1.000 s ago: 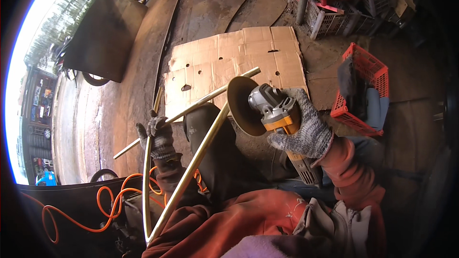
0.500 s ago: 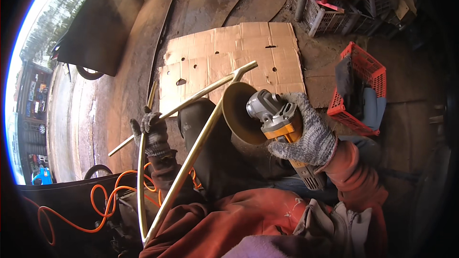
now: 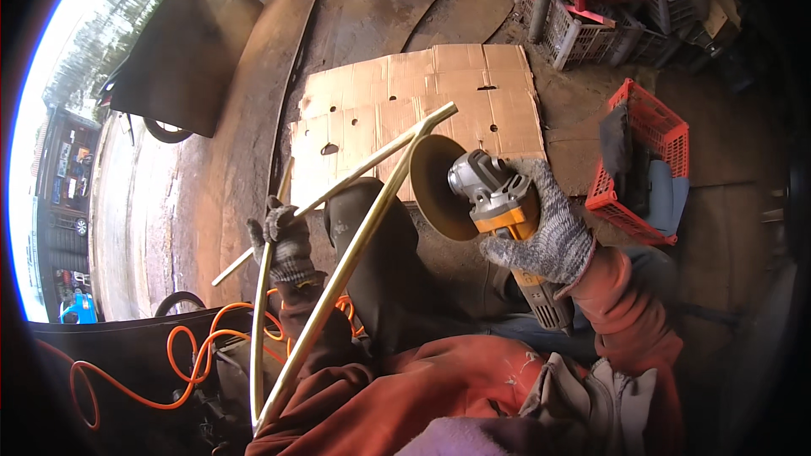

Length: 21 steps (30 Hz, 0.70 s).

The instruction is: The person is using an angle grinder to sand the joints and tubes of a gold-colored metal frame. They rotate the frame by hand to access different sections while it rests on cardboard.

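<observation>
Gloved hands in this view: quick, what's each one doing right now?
Left hand: closed, holding the gold-coloured tube frame.
Right hand: closed around the angle grinder.

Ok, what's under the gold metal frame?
Under the frame you can see a dark trouser leg, the left sleeve and, farther ahead, flat cardboard. Bits directly beneath are hidden, so I can't tell if the frame touches the leg.

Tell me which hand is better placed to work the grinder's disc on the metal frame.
Probably the right hand: it grips the angle grinder, whose disc is beside the metal frame, perhaps touching. The left hand is busy holding that frame.
</observation>
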Motion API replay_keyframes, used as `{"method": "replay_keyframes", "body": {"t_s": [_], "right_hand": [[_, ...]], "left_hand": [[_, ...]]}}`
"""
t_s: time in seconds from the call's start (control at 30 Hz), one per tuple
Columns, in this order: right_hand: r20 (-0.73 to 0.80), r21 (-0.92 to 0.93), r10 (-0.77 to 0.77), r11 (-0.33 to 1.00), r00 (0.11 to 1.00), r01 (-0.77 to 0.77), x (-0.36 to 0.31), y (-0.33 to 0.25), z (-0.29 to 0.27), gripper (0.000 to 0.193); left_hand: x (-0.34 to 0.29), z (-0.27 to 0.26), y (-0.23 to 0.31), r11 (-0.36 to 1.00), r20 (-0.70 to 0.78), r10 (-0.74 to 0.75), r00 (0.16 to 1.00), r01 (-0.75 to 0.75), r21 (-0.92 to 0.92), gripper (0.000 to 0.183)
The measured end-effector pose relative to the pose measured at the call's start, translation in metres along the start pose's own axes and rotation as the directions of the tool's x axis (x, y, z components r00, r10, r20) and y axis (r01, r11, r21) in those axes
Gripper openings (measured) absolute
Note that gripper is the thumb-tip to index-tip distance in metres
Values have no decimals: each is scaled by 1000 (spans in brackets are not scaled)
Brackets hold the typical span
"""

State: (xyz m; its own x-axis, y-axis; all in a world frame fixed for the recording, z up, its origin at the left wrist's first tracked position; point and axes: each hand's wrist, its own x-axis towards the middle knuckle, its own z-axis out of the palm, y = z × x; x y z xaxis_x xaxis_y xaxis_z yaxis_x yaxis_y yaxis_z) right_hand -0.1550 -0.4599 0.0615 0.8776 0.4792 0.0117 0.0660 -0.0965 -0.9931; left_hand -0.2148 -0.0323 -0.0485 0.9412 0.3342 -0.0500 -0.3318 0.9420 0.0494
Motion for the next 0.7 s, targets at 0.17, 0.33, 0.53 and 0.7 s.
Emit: {"method": "replay_keyframes", "body": {"t_s": [0.17,0.33,0.53,0.7], "right_hand": [[-30,183,-102,977,994,106,-8,-1,25,85],[-36,315,-165,934,986,168,1,-2,40,85],[-100,236,-286,923,953,302,22,5,44,85],[-91,182,-325,924,941,337,32,7,36,84]], "left_hand": [[-9,6,-4,998,-165,52,985,-44,50,43],[-18,2,-5,993,-260,71,963,-44,112,43],[-20,-4,-5,987,-323,82,943,-32,156,43],[-21,-4,-1,982,-343,97,934,-35,184,43]]}}
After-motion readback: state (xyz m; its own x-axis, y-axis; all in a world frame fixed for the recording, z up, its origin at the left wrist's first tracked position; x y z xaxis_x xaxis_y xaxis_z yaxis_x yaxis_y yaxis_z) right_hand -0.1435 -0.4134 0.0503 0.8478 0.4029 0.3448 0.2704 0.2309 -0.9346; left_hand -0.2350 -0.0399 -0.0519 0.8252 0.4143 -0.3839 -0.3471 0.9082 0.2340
